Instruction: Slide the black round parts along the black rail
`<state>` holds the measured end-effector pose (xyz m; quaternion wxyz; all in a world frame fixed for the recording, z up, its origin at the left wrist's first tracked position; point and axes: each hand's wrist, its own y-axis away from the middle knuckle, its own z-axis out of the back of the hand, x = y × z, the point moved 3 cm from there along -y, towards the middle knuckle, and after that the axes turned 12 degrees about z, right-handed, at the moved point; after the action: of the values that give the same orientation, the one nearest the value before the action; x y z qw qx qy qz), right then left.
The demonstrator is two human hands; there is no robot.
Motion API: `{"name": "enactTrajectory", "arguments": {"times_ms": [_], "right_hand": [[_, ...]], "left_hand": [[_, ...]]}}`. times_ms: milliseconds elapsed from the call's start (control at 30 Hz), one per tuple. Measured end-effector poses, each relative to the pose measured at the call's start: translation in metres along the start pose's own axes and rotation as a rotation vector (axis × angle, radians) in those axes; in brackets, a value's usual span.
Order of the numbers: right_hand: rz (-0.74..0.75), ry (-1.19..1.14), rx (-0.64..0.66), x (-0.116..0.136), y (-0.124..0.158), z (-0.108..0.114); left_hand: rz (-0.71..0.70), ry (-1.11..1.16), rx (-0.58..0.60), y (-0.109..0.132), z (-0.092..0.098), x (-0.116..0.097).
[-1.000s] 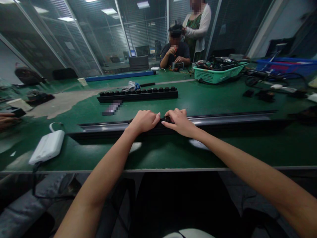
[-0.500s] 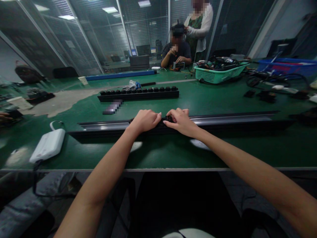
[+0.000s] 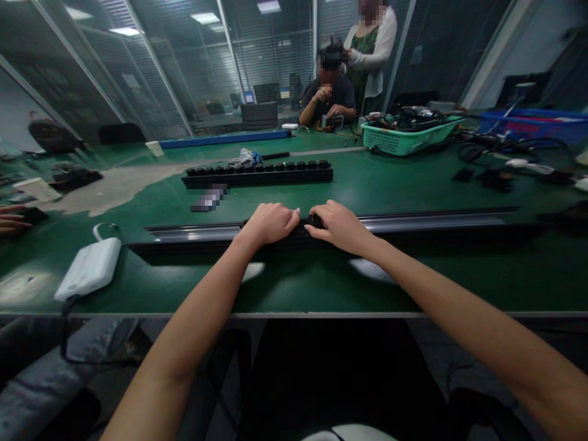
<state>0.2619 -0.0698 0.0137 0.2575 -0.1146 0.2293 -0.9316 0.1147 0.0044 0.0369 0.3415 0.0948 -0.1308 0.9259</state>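
A long black metal rail [image 3: 427, 225] with a shiny grey inner channel lies crosswise on the green table. Over its middle, my left hand [image 3: 271, 223] is closed, fingers curled down into the channel; a dark edge peeks out beside it, but what it grips is hidden. Just to the right, my right hand [image 3: 337, 226] pinches a small black part [image 3: 314, 220] between thumb and fingers, at the level of the channel. The two hands are close together but apart. Farther back stands a black strip [image 3: 261, 177] carrying a row of several round black pieces.
A white power-bank-like box [image 3: 89, 268] with a cable lies at left. A phone-like object [image 3: 209, 198] is behind the rail. Back right stand a green basket [image 3: 390, 139] of cables and a blue bin [image 3: 551, 125]. Two people are across the table; another person's hand [image 3: 11, 219] shows at far left.
My right hand's fingers have drawn in slightly around the small black part; my left hand stays put. At far left, the other person's hand has come farther into view.
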Motion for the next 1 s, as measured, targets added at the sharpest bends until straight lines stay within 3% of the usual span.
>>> {"name": "enactTrajectory", "arguments": {"times_ms": [433,1000], "right_hand": [[-0.183,-0.162,-0.069,-0.002,-0.001,-0.006],[-0.147,-0.167,-0.128,-0.01,0.001,-0.007]], "left_hand": [[0.0,-0.009,0.018,0.001,0.002,-0.002],[0.016,-0.001,0.018,0.001,0.001,-0.001]]}}
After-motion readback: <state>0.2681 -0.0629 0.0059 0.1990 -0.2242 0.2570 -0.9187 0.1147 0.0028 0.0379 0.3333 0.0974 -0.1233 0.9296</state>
